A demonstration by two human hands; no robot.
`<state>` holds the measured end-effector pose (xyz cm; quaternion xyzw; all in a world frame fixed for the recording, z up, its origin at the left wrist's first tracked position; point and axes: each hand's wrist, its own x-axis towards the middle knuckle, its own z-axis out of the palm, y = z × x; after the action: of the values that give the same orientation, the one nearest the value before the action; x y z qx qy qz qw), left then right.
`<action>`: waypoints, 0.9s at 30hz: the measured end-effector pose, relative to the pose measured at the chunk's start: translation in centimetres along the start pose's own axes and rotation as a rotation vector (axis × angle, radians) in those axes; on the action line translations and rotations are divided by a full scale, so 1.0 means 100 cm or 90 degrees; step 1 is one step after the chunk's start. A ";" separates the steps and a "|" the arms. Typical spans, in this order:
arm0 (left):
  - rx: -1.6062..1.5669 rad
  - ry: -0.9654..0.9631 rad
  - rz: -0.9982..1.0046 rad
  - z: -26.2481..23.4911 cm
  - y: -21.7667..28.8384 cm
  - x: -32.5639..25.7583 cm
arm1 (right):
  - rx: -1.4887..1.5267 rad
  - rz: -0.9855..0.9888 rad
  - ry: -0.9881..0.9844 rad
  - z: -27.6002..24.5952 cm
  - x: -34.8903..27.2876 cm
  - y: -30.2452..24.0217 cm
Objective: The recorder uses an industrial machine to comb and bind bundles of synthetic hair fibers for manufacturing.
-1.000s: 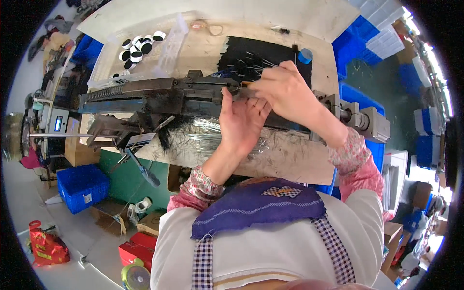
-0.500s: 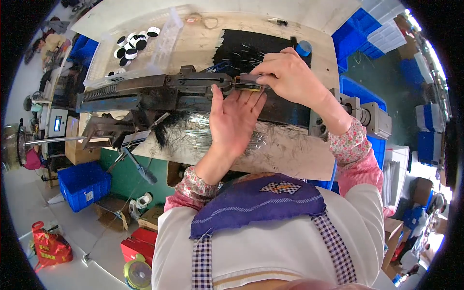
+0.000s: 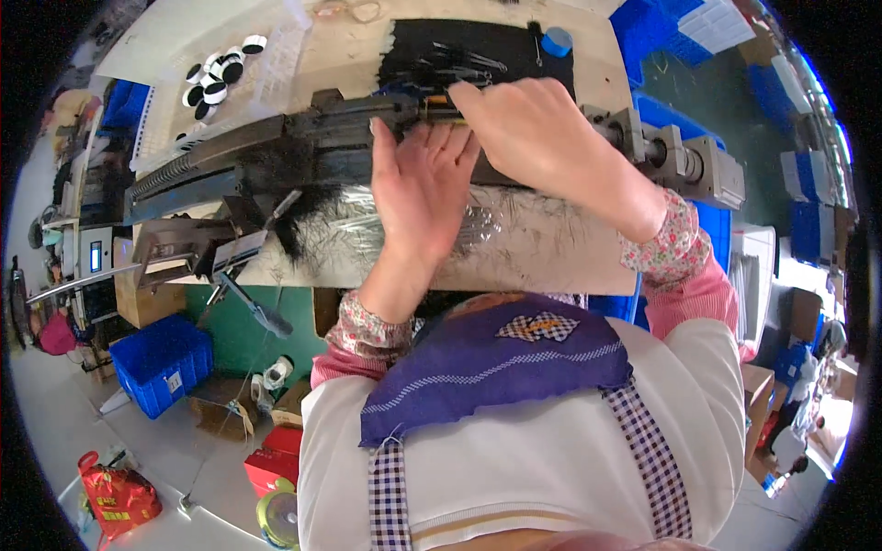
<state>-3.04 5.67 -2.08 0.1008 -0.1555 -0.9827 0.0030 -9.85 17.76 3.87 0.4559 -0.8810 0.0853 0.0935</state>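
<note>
My left hand (image 3: 421, 188) lies palm up against the front of a long dark metal machine (image 3: 344, 138). Its thumb is spread, and the fingers stretch toward a small dark block with a yellow edge (image 3: 443, 103) set in the machine. Just right of that block, my right hand (image 3: 542, 124) is over the machine, back of the hand up and fingers curled in. Whatever those fingers grip is hidden beneath the hand. Under my left wrist, a pile of thin clear and silvery strips (image 3: 358, 216) lies with loose black bristles (image 3: 296, 220).
Behind the machine, a black mat (image 3: 418, 60) holds fine wires, and a blue round cap (image 3: 557, 41) sits at its right. A clear plastic crate (image 3: 276, 69) contains several white-and-black rolls (image 3: 216, 92). At left, a metal bracket (image 3: 170, 253) juts over the table's front edge.
My right hand has turned over, back up, and its pinch on the small block no longer shows. My left hand stays palm up by the block. The whole view has shifted.
</note>
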 end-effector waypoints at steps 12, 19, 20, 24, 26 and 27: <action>0.141 0.059 0.009 -0.006 -0.009 0.002 | 0.185 0.066 -0.029 0.006 -0.049 -0.004; 0.138 0.079 0.028 -0.032 -0.064 0.012 | 0.297 0.231 -0.164 0.113 -0.121 -0.003; 0.196 0.112 0.004 -0.034 -0.067 0.012 | 0.300 0.221 -0.172 0.125 -0.126 -0.003; 0.175 -0.175 -0.117 -0.018 -0.021 -0.063 | 0.403 0.220 -0.104 0.122 -0.137 0.001; 0.850 -0.358 0.185 -0.066 0.029 -0.096 | 0.434 0.282 -0.099 0.095 -0.148 0.002; 1.275 -0.173 0.368 -0.068 0.044 -0.117 | 0.443 0.322 -0.036 0.085 -0.155 0.003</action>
<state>9.66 -0.11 -4.76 -0.0951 -0.9142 -0.3700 0.1351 -2.03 28.17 -8.12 0.2320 -0.8858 0.3854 -0.1139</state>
